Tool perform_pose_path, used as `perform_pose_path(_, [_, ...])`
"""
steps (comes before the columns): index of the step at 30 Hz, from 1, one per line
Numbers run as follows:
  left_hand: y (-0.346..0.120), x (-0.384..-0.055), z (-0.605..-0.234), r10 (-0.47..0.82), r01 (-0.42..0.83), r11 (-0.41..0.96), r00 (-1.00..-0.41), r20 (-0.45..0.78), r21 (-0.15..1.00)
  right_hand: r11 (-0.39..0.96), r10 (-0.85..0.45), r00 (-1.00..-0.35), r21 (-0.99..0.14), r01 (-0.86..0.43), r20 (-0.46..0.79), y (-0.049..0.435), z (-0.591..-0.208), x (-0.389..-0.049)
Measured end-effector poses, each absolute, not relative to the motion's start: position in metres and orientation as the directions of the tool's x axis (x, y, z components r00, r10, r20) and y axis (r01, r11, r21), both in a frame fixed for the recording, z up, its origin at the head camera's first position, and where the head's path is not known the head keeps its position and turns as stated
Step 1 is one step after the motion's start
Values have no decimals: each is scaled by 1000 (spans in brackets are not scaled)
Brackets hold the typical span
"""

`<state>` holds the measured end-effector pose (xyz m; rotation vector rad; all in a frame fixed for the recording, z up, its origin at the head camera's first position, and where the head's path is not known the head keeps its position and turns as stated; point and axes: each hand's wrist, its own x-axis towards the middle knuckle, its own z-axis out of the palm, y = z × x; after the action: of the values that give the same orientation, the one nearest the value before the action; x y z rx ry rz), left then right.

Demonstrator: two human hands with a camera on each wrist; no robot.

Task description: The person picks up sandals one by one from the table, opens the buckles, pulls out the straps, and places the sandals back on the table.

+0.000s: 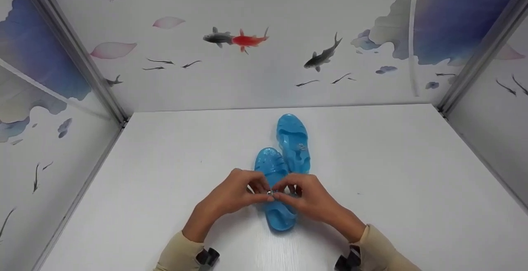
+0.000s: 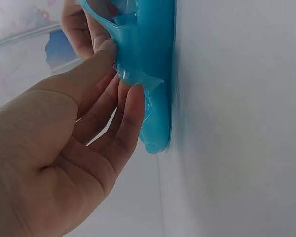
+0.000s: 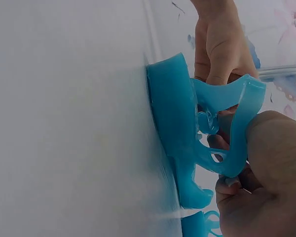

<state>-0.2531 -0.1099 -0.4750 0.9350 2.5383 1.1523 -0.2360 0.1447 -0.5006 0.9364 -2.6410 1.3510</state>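
Note:
Two translucent blue jelly sandals lie on the white table. Over the near sandal (image 1: 282, 220), both hands meet at a small shiny metal buckle (image 1: 269, 193) on its strap. My left hand (image 1: 237, 190) pinches the strap from the left between thumb and fingers. From the right, my right hand (image 1: 311, 196) pinches the strap with thumb and forefinger close to the buckle. In the left wrist view the left thumb presses the blue strap (image 2: 128, 49). The right wrist view shows the heel strap (image 3: 241, 118) standing up in front of the fingers, which partly hides their grip.
The far sandal (image 1: 292, 126) lies just beyond and right of the near one, toe away from me, with a shiny buckle (image 1: 302, 147) of its own. White panels (image 1: 255, 81) printed with fish and lotus leaves enclose the table (image 1: 165, 147) at the back and sides.

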Motion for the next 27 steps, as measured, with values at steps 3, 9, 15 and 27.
perform_pose_path(3, [-112, -255, -477, 629, 456, 486, -775, 64, 746, 426, -511, -801, -718, -550, 311, 147, -504, -236])
perform_pose_path(9, [-121, -261, -478, 669, 410, 430, -743, 21, 804, 437, -503, -793, -691, -577, 345, 149, -513, -240])
perform_pose_path(15, [-120, -264, -477, 668, 396, 416, -743, 19, 819, 406, -513, -794, -723, -559, 326, 151, -509, -238])
perform_pose_path(27, [-117, -260, -476, 633, 401, 391, -770, 75, 829, 391, -532, -799, -756, -525, 280, 146, -508, -237])
